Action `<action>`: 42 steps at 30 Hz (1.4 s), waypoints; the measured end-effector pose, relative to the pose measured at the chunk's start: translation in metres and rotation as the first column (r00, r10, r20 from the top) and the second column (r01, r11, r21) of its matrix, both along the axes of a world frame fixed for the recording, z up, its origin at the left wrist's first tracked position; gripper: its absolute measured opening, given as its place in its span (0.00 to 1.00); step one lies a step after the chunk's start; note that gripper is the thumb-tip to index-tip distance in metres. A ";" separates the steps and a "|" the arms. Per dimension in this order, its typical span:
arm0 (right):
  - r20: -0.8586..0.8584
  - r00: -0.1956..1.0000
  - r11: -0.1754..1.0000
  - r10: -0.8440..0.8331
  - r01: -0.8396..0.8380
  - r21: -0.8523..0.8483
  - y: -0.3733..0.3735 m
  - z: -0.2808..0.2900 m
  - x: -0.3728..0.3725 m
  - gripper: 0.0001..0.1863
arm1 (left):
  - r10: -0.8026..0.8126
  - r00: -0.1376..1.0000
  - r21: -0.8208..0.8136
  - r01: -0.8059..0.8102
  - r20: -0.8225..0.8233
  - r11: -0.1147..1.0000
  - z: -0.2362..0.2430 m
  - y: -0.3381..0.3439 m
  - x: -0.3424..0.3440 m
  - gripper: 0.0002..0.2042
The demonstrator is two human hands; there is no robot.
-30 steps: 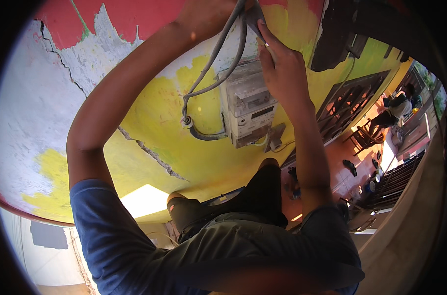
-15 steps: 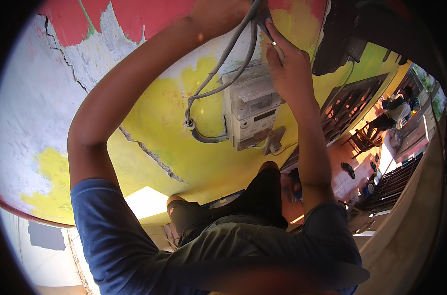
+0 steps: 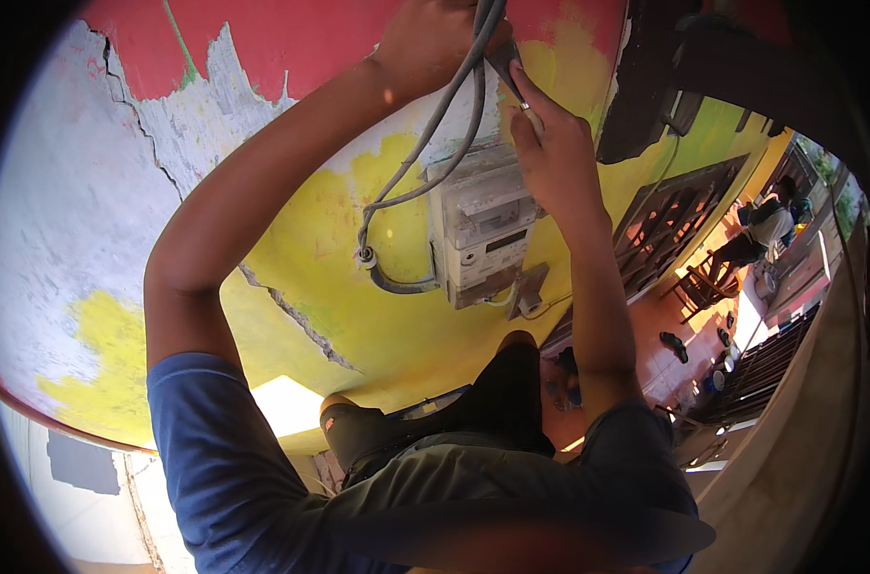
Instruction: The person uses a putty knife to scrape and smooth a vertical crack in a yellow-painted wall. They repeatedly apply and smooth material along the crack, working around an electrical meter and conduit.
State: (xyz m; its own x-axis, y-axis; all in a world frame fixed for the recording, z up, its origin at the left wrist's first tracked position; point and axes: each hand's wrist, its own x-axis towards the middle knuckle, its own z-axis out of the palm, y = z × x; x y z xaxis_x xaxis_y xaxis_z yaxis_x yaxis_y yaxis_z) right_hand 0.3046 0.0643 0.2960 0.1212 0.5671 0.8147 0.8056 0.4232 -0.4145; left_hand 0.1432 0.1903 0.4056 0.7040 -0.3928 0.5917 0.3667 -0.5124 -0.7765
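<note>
My right hand [image 3: 561, 158] is closed round the pale handle of a putty knife [image 3: 504, 69], index finger stretched along it. Its dark blade widens upward against the painted wall. At the top edge my left hand [image 3: 440, 43] is curled beside the blade, behind grey cables [image 3: 454, 94] that cross its fingers. What it grips, if anything, is hidden. Those cables loop down to a fitting [image 3: 365, 256] on the wall. Just below the hands hangs a dusty electricity meter [image 3: 488, 230] with a small display.
The wall [image 3: 349, 215] carries peeling red, white and yellow paint and long cracks [image 3: 306, 325]. A small box [image 3: 526, 292] sits under the meter. On the right are a dark lattice window [image 3: 669, 206], a wooden chair [image 3: 705, 287], sandals [image 3: 674, 346] and a seated person [image 3: 772, 222].
The view has shifted slightly, so the wall and meter sit lower and a little left. Both hands stay near the cables, the putty knife still in my right.
</note>
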 end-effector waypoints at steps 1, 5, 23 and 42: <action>0.043 0.999 0.999 0.001 -0.003 0.053 0.000 0.001 0.001 0.24 | 0.019 1.000 0.014 -0.019 -0.005 1.000 0.001 0.001 0.000 0.07; 0.108 0.993 0.990 0.037 -0.051 0.129 0.000 0.008 0.006 0.24 | -0.056 0.994 -0.043 0.052 -0.095 0.998 0.005 0.004 0.000 0.07; 0.084 0.996 1.000 -0.009 0.011 -0.021 -0.020 -0.032 -0.032 0.22 | 0.042 0.998 -0.129 -0.048 -0.049 0.990 -0.053 0.000 -0.061 0.15; 0.029 0.999 0.995 0.024 -0.026 0.099 -0.003 -0.031 -0.039 0.21 | 0.102 0.987 -0.161 -0.122 -0.125 0.979 -0.036 -0.010 -0.058 0.13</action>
State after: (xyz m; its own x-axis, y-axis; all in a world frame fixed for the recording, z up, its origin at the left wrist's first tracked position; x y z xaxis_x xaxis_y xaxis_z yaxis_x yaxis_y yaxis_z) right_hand 0.2660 0.0612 0.2653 0.0849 0.4857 0.8700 0.8048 0.4814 -0.3472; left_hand 0.0848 0.1807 0.3698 0.8052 -0.2100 0.5546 0.3421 -0.5994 -0.7237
